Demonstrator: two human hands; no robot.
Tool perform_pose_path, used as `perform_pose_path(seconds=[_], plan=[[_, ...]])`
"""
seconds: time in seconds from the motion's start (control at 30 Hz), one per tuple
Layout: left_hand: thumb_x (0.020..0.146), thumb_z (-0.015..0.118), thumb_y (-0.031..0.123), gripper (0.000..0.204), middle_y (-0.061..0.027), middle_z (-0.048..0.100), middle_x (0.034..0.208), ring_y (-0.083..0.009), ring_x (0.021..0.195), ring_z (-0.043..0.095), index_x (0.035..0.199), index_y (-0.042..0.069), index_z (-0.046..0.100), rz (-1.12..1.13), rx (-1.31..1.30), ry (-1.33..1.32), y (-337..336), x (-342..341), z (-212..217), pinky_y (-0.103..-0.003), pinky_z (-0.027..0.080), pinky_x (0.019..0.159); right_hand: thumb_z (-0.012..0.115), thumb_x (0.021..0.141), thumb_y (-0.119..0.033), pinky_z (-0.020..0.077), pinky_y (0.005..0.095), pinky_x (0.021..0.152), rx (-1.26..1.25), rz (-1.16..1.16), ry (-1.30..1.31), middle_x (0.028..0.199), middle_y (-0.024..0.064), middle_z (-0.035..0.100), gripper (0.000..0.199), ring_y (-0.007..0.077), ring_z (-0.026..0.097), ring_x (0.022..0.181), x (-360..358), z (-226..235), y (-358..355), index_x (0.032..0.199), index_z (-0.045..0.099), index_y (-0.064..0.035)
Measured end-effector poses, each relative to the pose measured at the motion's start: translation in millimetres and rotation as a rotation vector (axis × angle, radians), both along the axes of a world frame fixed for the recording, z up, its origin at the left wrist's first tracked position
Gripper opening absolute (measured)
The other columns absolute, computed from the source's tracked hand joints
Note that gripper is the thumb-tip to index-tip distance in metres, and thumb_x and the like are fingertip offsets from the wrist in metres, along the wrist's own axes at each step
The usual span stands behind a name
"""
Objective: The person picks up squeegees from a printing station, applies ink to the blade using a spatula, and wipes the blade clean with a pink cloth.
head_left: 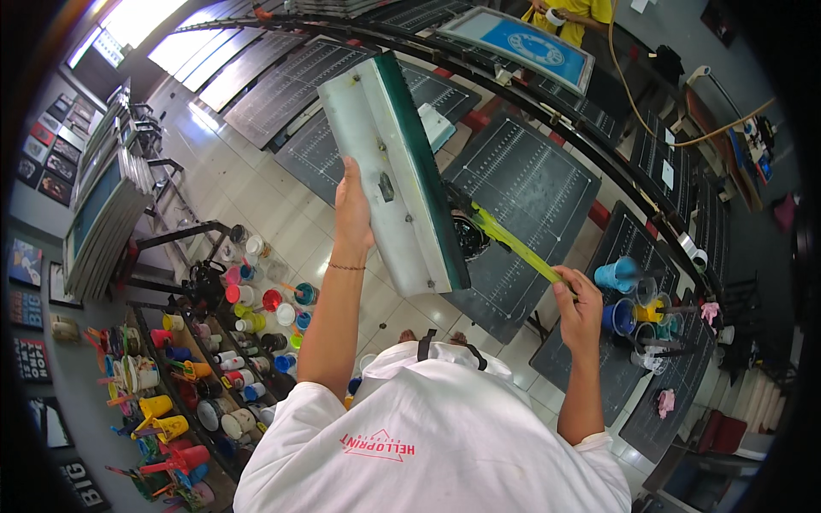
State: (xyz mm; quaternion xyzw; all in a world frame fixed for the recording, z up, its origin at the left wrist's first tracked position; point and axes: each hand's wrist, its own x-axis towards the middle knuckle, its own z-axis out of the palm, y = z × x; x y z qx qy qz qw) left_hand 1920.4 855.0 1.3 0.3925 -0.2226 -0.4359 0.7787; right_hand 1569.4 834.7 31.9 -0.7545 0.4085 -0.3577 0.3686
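Note:
My left hand [352,214] grips the near side of a long white squeegee [389,167] with a green rubber blade, held up at chest height and tilted away from me. My right hand [579,303] is closed on the end of a thin spatula [513,244] smeared with yellow-green ink. The spatula's far end lies against the blade's edge, next to a dark ink tub [470,235] partly hidden behind the squeegee.
Dark printing pallets [526,184] with white grid lines ring the space ahead. Ink cups [617,275] stand on the pallet at my right. A rack of coloured ink jars [205,359] is at my left. A blue screen frame [522,43] and another person in yellow [581,13] are far ahead.

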Motion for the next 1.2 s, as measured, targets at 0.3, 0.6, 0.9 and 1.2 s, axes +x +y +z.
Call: perform_pose_path(seconds=[0.3,0.6,0.9,1.2], plan=[[0.099,0.041,0.052,0.065,-0.0163,0.058,0.122,-0.0237,0.104,0.063,0.133,-0.004,0.042,-0.055,-0.011,-0.034,5.2,-3.8,-4.3,-0.038,0.055,0.087,0.062,0.091,-0.015,0.04,0.0236,0.059,0.023,-0.02,-0.056,0.079,0.0063,0.059,0.025,0.0097,0.051,0.068,17.0,6.4,-14.4,0.105,0.065,0.0051],[0.1,0.041,0.05,0.062,-0.0132,0.06,0.118,-0.0192,0.101,0.063,0.13,-0.004,0.046,-0.072,0.002,-0.114,11.4,-6.0,-11.7,-0.035,0.055,0.085,0.062,0.092,-0.016,0.0394,0.0216,0.061,-0.001,-0.047,-0.15,0.083,0.004,0.06,0.026,0.0074,0.05,0.071,37.0,16.9,-37.4,0.107,0.065,0.0052],[0.102,0.04,0.046,0.057,-0.0116,0.063,0.114,-0.015,0.098,0.064,0.124,-0.005,0.052,-0.145,-0.003,-0.174,12.0,-7.5,-16.6,-0.031,0.055,0.084,0.06,0.097,-0.022,0.0292,0.019,0.053,0.064,-0.133,-0.358,0.075,-0.0043,0.051,0.03,0.0011,0.038,0.063,61.2,34.5,-69.9,0.112,0.064,0.0026],[0.096,0.039,0.062,0.055,-0.0039,0.053,0.083,-0.0137,0.069,0.054,0.1,0.008,0.048,-0.115,-0.161,0.087,3.7,6.0,-34.7,-0.028,0.05,0.061,0.044,0.103,-0.034,0.02,0.0217,0.041,0.673,-0.154,-0.516,0.062,-0.006,0.036,0.045,0.0034,0.029,0.046,-4.0,-55.6,-29.7,0.1,0.066,0.0043]])
